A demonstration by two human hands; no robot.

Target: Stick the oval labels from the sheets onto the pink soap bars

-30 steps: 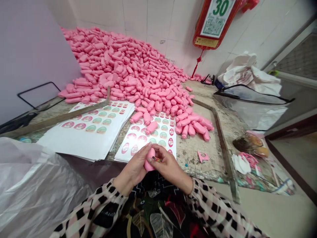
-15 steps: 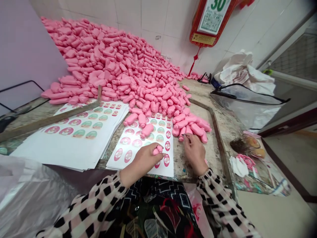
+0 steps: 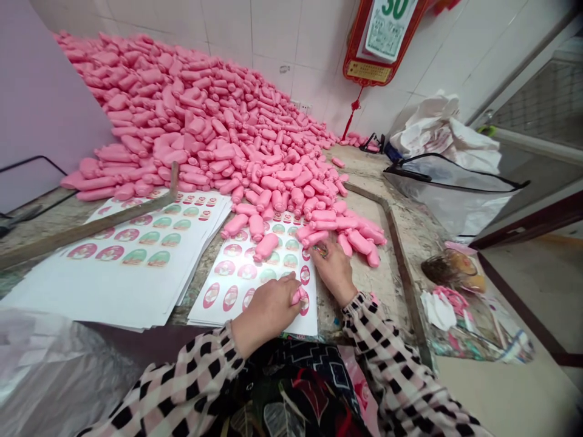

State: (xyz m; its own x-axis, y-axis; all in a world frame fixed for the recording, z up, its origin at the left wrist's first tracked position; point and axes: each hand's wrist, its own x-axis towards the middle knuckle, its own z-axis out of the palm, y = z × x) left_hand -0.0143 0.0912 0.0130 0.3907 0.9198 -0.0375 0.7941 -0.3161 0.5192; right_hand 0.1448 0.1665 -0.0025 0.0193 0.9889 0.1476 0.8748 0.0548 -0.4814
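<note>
My left hand [image 3: 273, 306] is closed around a small pink bottle [image 3: 298, 295], of which only one end shows past the fingers. It is over a sheet of printed stickers [image 3: 216, 309] with pink and green oval and arched labels. My right hand [image 3: 334, 267] reaches to the front of the loose pink bottles and touches the nearest ones [image 3: 314, 238]. Its fingertips are partly hidden among them, so I cannot tell whether they grip one. A single pink bottle [image 3: 266, 247] lies on the sticker sheet, ahead of my left hand.
A big heap of pink bottles [image 3: 182, 115] rises against the tiled wall. On the left, a wooden strip [image 3: 91, 227] lies across a second stack of sticker sheets [image 3: 113, 297]. Another strip [image 3: 401, 261] edges the table at right, near a clear bag [image 3: 455, 188].
My right hand has moved left, and several pink bottles by it have shifted left onto the sheet's edge. My left hand still holds its bottle, now turned more under the fingers.
</note>
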